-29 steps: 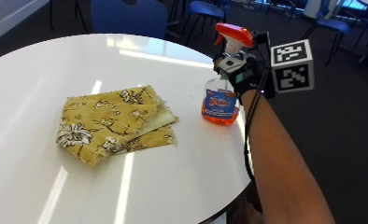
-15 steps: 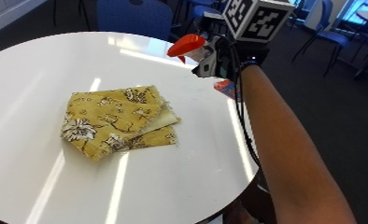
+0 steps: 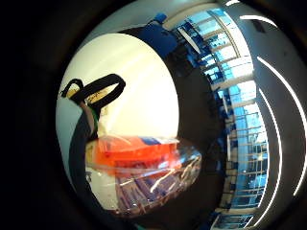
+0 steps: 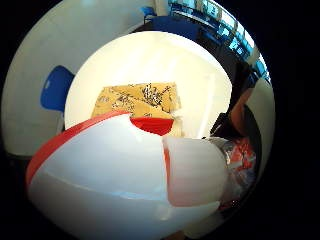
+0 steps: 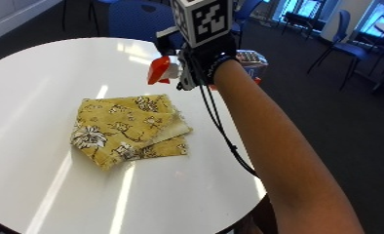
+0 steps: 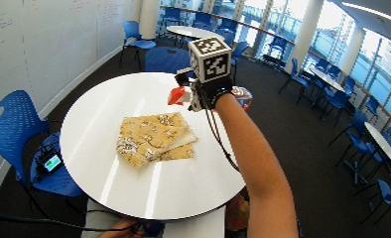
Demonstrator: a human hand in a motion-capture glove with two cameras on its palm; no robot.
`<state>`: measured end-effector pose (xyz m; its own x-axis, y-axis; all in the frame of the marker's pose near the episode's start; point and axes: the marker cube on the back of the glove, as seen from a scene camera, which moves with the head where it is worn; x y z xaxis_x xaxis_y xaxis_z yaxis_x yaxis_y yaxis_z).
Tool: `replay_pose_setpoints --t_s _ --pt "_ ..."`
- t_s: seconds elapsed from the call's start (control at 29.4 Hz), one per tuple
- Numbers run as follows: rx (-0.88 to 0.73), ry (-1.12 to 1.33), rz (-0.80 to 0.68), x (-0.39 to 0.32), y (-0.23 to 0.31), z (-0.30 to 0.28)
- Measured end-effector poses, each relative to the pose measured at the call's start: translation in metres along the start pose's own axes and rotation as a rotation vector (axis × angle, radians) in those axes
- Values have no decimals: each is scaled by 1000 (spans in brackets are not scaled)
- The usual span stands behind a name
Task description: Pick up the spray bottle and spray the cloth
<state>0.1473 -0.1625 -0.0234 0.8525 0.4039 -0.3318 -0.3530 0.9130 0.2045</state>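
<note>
Your right hand (image 5: 201, 66) grips the spray bottle (image 5: 166, 69) in the air, upper middle of the outside view, above the yellow cloth (image 5: 130, 129). Only the little finger side palm view shows its orange liquid (image 3: 134, 154).

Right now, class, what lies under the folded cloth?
The cloth lies flat on the white table. Only tabletop shows around it; whatever is beneath its folds is covered. The bottle is held in the air, beyond the cloth's far edge.

Right hand (image 5: 201, 66) — black glove, bare forearm.
</note>
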Motion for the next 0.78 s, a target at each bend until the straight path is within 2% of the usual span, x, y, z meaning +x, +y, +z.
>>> replay_pose_setpoints --t_s 0.34,0.78 --pt "-63 386 -167 -62 -2 26" --pt "-110 423 -214 -86 2 45"
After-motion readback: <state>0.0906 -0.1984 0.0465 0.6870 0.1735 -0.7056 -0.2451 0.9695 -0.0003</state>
